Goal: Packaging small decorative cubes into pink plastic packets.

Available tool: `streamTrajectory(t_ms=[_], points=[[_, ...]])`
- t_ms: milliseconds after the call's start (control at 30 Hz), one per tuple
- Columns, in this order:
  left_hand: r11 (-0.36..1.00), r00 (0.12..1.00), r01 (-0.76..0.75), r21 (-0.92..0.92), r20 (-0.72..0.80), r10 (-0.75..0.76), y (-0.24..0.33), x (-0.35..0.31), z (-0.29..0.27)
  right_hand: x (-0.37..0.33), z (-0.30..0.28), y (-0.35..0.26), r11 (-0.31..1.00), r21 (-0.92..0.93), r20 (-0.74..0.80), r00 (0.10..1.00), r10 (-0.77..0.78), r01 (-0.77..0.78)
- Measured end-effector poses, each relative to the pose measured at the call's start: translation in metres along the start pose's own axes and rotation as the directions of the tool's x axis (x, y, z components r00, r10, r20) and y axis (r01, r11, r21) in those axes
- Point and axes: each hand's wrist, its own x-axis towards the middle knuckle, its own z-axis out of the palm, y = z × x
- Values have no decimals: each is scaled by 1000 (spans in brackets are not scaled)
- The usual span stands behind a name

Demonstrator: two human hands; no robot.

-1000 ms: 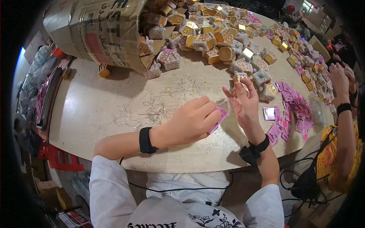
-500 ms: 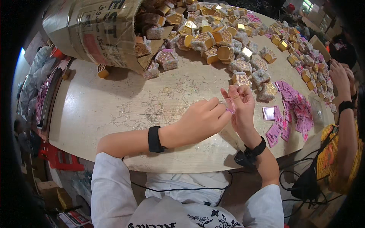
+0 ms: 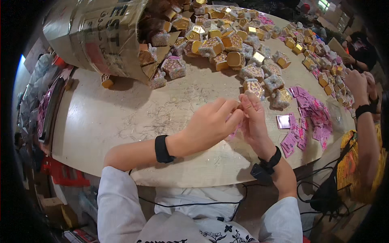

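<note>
My left hand and my right hand meet above the table, fingertips pinched together. A small pink piece, thin and shiny, shows below the fingers of my left hand. What sits between the fingertips of the right is hidden. Just beyond them stands a gold, house-shaped ornament with a glittery whitish edge. Right of my right hand lie a pile of pink printed tags and a small shiny silvery-pink square.
A tipped cardboard box spills similar ornaments across the far table. Fine wire-like bits litter the pale tabletop. Another person's hand works at the right edge. A red stool stands below left.
My right fingers, spread before, have closed in against the left fingertips. The pink piece has shifted down and left, below my fingers. The co-worker's hands have moved slightly left.
</note>
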Motion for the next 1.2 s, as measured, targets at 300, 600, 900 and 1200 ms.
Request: streamTrajectory(t_ms=[300,600,900,1200], points=[[974,999,-9,227,34,2,-4,-5,0,-2,12,3,991,-130,92,996,10,2],[982,996,78,170,17,-82,-12,-5,-11,-4,1,-4,804,-572,225,974,-38,163],[901,925,-378,212,115,361,-34,12,-40,-9,3,-16,443,-735,530,842,-97,513],[963,915,-256,-81,300,268,-36,19,-45,-14,7,-13,800,-580,326,944,56,152]])
